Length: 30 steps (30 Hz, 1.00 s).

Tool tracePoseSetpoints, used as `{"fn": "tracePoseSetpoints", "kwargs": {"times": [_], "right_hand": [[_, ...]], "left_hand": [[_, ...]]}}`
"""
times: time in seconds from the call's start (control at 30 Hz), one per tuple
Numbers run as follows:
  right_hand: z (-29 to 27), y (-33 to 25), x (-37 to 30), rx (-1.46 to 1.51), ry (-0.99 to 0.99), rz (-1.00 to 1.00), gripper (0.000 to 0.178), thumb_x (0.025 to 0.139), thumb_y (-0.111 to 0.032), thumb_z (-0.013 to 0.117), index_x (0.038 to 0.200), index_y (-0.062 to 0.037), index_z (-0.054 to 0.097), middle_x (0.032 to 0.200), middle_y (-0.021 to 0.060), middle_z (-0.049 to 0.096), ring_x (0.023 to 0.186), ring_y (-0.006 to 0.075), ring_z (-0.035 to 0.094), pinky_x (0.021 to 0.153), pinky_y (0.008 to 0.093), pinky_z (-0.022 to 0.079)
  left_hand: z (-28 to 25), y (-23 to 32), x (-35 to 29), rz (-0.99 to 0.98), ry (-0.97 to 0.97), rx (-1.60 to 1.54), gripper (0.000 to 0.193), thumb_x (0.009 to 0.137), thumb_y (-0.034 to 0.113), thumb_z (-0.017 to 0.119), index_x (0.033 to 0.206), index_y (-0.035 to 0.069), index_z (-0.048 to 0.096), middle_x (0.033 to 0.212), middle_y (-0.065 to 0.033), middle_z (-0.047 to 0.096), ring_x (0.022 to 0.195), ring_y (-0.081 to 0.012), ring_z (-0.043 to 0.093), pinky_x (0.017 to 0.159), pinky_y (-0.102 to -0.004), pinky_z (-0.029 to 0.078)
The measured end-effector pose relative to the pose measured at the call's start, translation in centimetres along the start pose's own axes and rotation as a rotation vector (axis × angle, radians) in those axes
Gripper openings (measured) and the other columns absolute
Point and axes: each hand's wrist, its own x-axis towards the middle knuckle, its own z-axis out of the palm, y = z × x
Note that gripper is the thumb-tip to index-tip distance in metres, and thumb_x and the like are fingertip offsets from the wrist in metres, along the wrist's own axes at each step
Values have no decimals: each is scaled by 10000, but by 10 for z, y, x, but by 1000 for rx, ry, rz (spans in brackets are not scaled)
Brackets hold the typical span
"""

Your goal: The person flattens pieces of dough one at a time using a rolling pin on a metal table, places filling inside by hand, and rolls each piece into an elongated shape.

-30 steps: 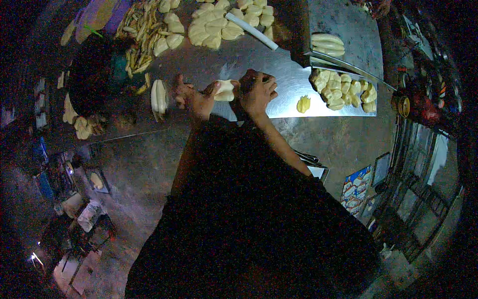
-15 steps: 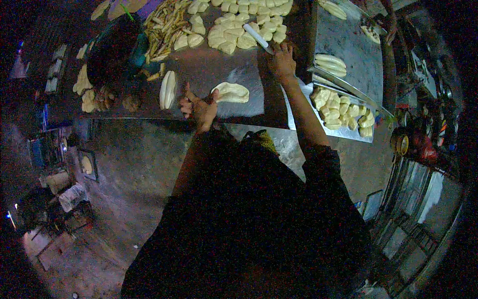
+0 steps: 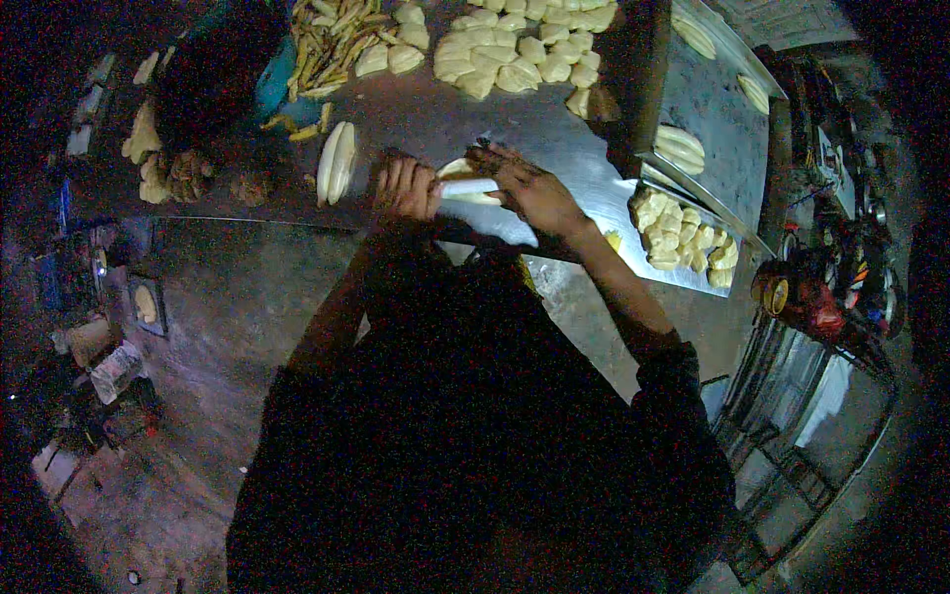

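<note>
A short white rolling pin point(image 3: 467, 188) lies across a flattened piece of pale dough point(image 3: 455, 168) near the table's front edge. My left hand point(image 3: 406, 188) is closed round its left end, and my right hand point(image 3: 529, 190) covers the right end with its fingers bent over it. Both hands hide much of the dough. Left of my left hand sits a long, grooved dough piece point(image 3: 336, 163), apart from my fingers.
Beyond my hands lie many dough lumps point(image 3: 505, 54) and a heap of yellow-brown strips point(image 3: 332, 45). At right, a metal tray point(image 3: 727, 129) bears shaped dough pieces point(image 3: 680, 148); more lumps point(image 3: 683, 233) lie in front of it. A dark bulky shape point(image 3: 218, 89) stands at the left.
My right hand has brought the rolling pin from beside the far lumps down onto the flattened dough. My left hand, earlier open with fingers spread beside the dough, has closed on the pin's left end.
</note>
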Motion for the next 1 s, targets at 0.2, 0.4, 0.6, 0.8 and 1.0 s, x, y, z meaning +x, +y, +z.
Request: {"fn": "tracePoseSetpoints", "kwargs": {"times": [0.2, 0.4, 0.6, 0.8, 1.0], "right_hand": [[17, 30, 77, -479, 349, 377, 677, 1022, -401, 356, 1563, -25, 200, 1628, 174, 202, 1506, 395, 153, 1171, 659, 14], [23, 60, 135, -591, 540, 757, 730, 1021, -475, 336, 1575, -28, 174, 1636, 175, 190, 1518, 387, 111, 1169, 657, 18], [-12, -9, 49, -290, 230, 468, 524, 925, -303, 636, 1361, -34, 526, 1508, 173, 433, 1434, 318, 367, 1188, 519, 248], [36, -57, -14, -65, 245, 588, 599, 1000, -382, 459, 1526, -113, 362, 1558, 115, 397, 1461, 331, 323, 1208, 564, 171], [52, 42, 15, -627, 488, 1062, 668, 1031, -383, 325, 1573, -25, 169, 1589, 230, 282, 1476, 388, 262, 1172, 647, 34]], "left_hand": [[-9, -18, 68, -229, 62, 337, 242, 842, 279, 659, 949, 69, 609, 965, -121, 577, 919, -277, 564, 792, -469, 437], [-27, -49, 87, 85, -91, 140, 334, 885, 415, 656, 935, 89, 602, 977, -107, 586, 930, -294, 564, 832, -454, 458], [-34, -57, 88, 368, -178, 24, 365, 922, 432, 608, 940, 67, 600, 966, -110, 597, 915, -264, 560, 771, -386, 463], [-28, -41, 97, 611, -82, 66, 402, 918, 407, 615, 1003, 14, 615, 917, -112, 608, 862, -265, 568, 750, -407, 450], [56, -46, 129, 359, -27, 29, 354, 915, 393, 628, 984, 46, 617, 935, -110, 628, 899, -279, 613, 745, -406, 471]]}}
